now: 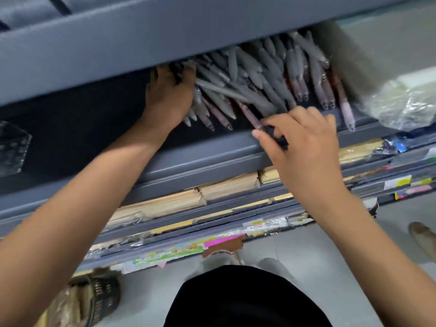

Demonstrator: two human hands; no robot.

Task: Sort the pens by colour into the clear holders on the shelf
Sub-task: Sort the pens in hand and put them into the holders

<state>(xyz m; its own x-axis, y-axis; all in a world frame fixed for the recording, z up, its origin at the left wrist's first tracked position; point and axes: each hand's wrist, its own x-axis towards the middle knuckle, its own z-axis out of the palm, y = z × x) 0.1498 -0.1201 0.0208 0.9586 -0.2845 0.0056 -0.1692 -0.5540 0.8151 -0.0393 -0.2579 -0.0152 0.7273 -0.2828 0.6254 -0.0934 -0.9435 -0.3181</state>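
Progress is looking early. The pens (259, 79) are mostly lying in one mixed heap on the grey shelf (188, 159), far side, centre to right. Grey ends are pointing every way, and reddish and pale barrels are jumbled together, with no colour groups showing.

The left hand (169, 93) is reaching into the far-left edge of the heap. Its fingers are curling in among the pens, but blur is hiding whether it is actually gripping any, so cannot tell.

The right hand (306, 142) is working at the near edge of the heap, right of centre. Thumb and forefinger are pinching a dark pen (276, 136), with the other fingers loosely bent over it. The pen is hovering just over the shelf's near lip.

What is probably a clear holder (13, 147) is sitting at the far left, well apart from the heap. Its contents are too blurred to read.

A crumpled plastic bag (401, 102) is lying just right of the pens.

Judgement: nearly all the sorting is still waiting to be done; only the one pen is plainly being pulled out.
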